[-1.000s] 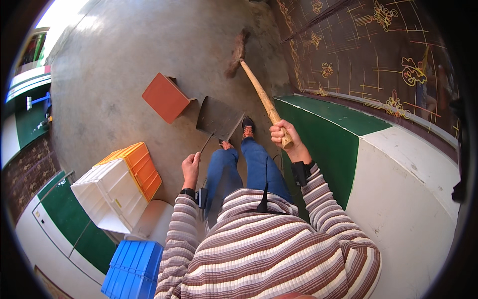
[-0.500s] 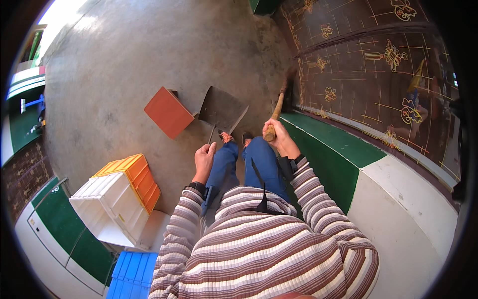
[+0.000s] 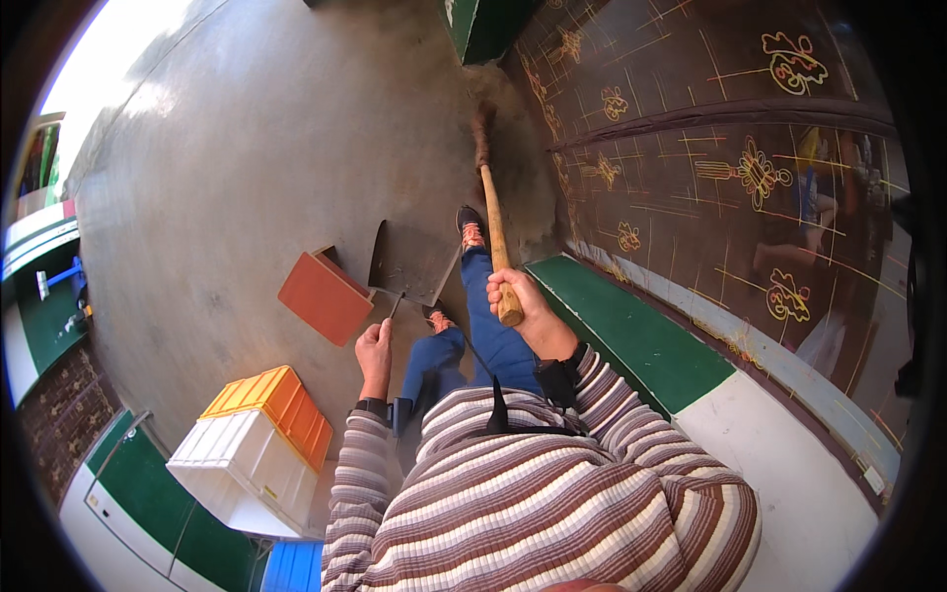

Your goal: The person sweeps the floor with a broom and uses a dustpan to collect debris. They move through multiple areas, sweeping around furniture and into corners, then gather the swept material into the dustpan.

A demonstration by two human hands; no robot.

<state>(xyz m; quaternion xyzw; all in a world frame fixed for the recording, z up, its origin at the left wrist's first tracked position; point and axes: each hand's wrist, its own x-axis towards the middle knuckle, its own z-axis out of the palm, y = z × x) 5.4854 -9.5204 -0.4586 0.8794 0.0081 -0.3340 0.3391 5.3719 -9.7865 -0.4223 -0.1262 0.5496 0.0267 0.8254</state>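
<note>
My right hand (image 3: 528,308) is wrapped round the thick wooden handle of a broom (image 3: 496,217). The broom points away from me, its dark brush head (image 3: 483,123) down by the floor near the foot of the patterned wall. In my left hand (image 3: 374,352) is the thin dark handle of a metal dustpan (image 3: 414,259), closed between the fingers. The pan lies in front of my left foot, with a few small bits visible on it. A reddish-brown low stool (image 3: 326,298) stands tilted in view just left of the dustpan, very near its edge.
A green and white ledge (image 3: 631,331) runs along my right, under a dark wall covering (image 3: 681,187) with yellow designs. A green block (image 3: 485,28) stands ahead. White (image 3: 232,459) and orange (image 3: 286,400) crates are at left, with a blue crate (image 3: 293,565) below them.
My right foot has stepped forward. The broom has swung left and further ahead, its brush now nearer the green block. The dustpan has shifted slightly relative to the stool.
</note>
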